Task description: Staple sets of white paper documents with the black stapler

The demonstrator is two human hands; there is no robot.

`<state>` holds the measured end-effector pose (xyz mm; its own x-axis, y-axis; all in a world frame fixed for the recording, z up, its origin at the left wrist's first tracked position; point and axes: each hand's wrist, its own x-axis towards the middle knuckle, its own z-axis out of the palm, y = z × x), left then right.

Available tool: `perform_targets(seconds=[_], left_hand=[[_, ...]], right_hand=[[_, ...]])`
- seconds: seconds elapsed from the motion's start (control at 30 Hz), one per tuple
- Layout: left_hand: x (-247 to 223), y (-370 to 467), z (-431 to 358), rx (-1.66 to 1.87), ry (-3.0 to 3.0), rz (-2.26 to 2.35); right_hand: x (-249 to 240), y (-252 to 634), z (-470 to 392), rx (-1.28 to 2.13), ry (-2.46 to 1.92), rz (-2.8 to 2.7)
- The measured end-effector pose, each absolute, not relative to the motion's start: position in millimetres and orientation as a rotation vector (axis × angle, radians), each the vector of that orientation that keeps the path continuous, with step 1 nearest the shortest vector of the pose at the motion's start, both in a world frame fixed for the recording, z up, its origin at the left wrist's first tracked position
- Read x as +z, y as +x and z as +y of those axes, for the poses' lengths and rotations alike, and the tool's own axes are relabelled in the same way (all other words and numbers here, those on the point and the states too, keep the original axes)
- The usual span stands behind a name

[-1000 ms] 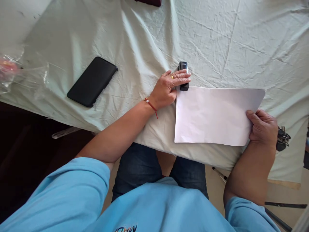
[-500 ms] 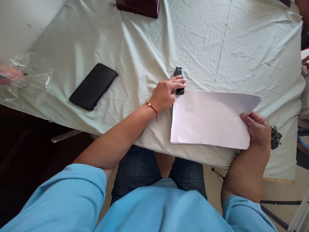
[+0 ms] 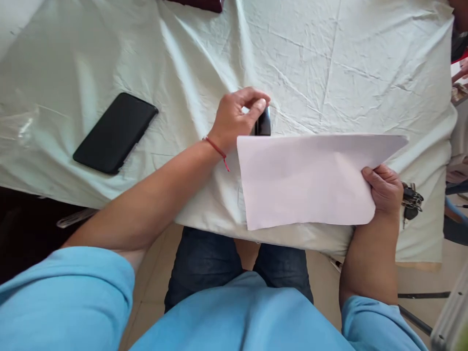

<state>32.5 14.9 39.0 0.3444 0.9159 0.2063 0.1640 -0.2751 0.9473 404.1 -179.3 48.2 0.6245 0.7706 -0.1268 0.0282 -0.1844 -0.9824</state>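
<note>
White paper sheets (image 3: 307,180) are held up at their right edge by my right hand (image 3: 385,187), thumb on top and fingers beneath. Just beyond the paper's upper left edge is a small black stapler (image 3: 263,122), its near end hidden behind the paper. My left hand (image 3: 237,114), with a red string bracelet at the wrist, is closed at the stapler's far end, thumb and fingertips together around it.
A black phone (image 3: 116,132) lies on the pale tablecloth (image 3: 300,58) at the left, near clear plastic wrap (image 3: 22,122). Keys (image 3: 412,201) lie right of my right hand. A dark red box (image 3: 210,4) is at the far edge.
My left hand has gone from resting flat over the stapler to pinching its far end. The paper's left edge has shifted left and now overlaps the stapler's near end. The view has shifted slightly.
</note>
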Motion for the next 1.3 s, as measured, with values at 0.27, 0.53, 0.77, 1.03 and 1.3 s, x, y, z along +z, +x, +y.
perform_targets(seconds=[0.27, 0.53, 0.77, 1.03, 1.3], left_hand=[[-1.0, 22.9, 7.1, 1.163, 1.22, 0.696], [7.4, 10.0, 4.2, 0.825, 1.408, 0.595], [15.5, 3.5, 10.0, 0.65, 1.488, 0.566], [20.1, 3.0, 10.0, 0.617, 1.515, 0.589], [16.3, 7.5, 11.3, 0.681, 1.508, 0.524]], right_hand=[[37.8, 405.7, -173.0, 0.721, -1.671, -0.702], [40.8, 407.5, -173.6, 0.668, -1.693, -0.658], [34.9, 413.4, -175.1, 0.675, -1.774, -0.757], [23.3, 415.6, -165.5, 0.434, -1.66, -0.806], [21.1, 408.1, -156.1, 0.349, -1.573, -0.731]])
